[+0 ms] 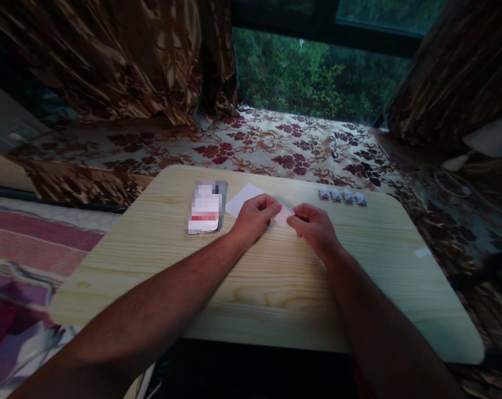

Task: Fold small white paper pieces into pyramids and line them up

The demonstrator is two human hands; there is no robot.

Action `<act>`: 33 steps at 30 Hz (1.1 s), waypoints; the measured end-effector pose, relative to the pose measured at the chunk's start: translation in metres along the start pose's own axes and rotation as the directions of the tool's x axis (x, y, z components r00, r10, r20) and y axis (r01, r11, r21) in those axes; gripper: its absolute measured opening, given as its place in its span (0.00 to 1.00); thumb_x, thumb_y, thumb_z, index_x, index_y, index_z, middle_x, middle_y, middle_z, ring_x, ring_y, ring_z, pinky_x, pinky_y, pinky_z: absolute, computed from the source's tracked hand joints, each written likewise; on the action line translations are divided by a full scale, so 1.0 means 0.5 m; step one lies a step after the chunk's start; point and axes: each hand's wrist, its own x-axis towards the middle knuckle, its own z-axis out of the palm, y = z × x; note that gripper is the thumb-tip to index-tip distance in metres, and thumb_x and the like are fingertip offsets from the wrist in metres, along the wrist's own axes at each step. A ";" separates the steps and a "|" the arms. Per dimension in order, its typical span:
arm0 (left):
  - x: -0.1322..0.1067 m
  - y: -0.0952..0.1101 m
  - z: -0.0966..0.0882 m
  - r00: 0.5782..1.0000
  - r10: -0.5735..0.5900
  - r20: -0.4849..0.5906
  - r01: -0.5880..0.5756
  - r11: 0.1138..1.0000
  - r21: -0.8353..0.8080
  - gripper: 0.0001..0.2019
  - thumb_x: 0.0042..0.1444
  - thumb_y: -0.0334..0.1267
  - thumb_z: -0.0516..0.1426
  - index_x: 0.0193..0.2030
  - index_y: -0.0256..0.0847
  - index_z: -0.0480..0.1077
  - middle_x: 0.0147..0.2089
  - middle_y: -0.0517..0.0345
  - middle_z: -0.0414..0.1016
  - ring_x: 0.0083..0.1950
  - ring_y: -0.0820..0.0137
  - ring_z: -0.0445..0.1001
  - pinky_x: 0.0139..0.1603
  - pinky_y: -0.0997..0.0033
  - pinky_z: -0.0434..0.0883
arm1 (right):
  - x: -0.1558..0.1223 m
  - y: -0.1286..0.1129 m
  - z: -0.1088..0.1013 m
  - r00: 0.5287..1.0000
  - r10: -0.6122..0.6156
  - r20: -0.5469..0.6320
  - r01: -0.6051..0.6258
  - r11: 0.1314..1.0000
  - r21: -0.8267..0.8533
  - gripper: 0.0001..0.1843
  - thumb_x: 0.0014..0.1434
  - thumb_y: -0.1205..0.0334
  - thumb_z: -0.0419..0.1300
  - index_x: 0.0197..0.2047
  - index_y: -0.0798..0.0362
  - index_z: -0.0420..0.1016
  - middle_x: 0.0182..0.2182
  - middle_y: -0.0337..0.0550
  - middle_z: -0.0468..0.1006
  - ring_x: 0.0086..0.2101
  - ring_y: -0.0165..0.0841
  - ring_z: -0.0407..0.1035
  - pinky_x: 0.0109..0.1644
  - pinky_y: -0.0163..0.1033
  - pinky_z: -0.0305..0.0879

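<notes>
Between my two hands is a small folded piece of white paper (282,215), held just above the wooden table (275,288). My left hand (255,217) pinches its left end between thumb and fingers. At its right end, the thumb and fingertips of my right hand (313,226) are closed on the same paper. A flat white paper sheet (243,200) lies on the table behind and left of my left hand, partly covered by it. Farther right, several small folded paper shapes (342,195) stand in a row near the table's back edge.
A phone (206,208), its surface blurred out, lies left of the paper. Behind the table is a ledge with floral cloth (284,144), below a window and brown curtains (151,61). A small white scrap (422,252) lies near the right edge.
</notes>
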 end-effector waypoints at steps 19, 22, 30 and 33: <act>0.004 -0.002 -0.004 0.998 -0.053 0.033 0.055 0.998 -0.033 0.16 0.47 0.45 0.66 0.37 0.34 0.80 0.30 0.54 0.79 0.27 0.74 0.68 0.28 0.74 0.60 | 0.006 0.021 -0.010 0.960 -0.275 0.059 0.265 0.955 0.134 0.07 0.52 0.67 0.65 0.37 0.51 0.81 0.38 0.42 0.79 0.33 0.30 0.71 0.32 0.35 0.66; 0.006 -0.004 -0.005 0.997 -0.061 0.054 0.064 0.996 -0.054 0.15 0.47 0.44 0.67 0.38 0.35 0.80 0.30 0.54 0.79 0.27 0.74 0.69 0.28 0.74 0.61 | 0.008 0.021 -0.012 0.958 -0.278 0.067 0.268 0.956 0.122 0.08 0.52 0.68 0.65 0.36 0.51 0.81 0.39 0.42 0.79 0.33 0.30 0.71 0.32 0.35 0.66; 0.006 -0.006 -0.004 0.998 -0.057 0.033 0.060 0.995 -0.085 0.13 0.47 0.41 0.67 0.37 0.36 0.75 0.27 0.59 0.75 0.23 0.77 0.65 0.24 0.76 0.56 | 0.004 0.010 -0.016 0.988 -0.132 0.086 0.110 0.969 0.221 0.11 0.50 0.69 0.62 0.39 0.54 0.79 0.27 0.39 0.80 0.26 0.31 0.73 0.29 0.36 0.69; 0.005 -0.005 -0.004 1.000 -0.010 0.028 0.013 0.994 -0.108 0.14 0.47 0.39 0.66 0.40 0.37 0.74 0.26 0.63 0.73 0.23 0.78 0.65 0.24 0.76 0.56 | 0.002 0.000 -0.015 0.992 -0.079 0.095 0.053 0.967 0.250 0.13 0.50 0.67 0.64 0.42 0.54 0.77 0.29 0.39 0.80 0.26 0.31 0.74 0.29 0.37 0.70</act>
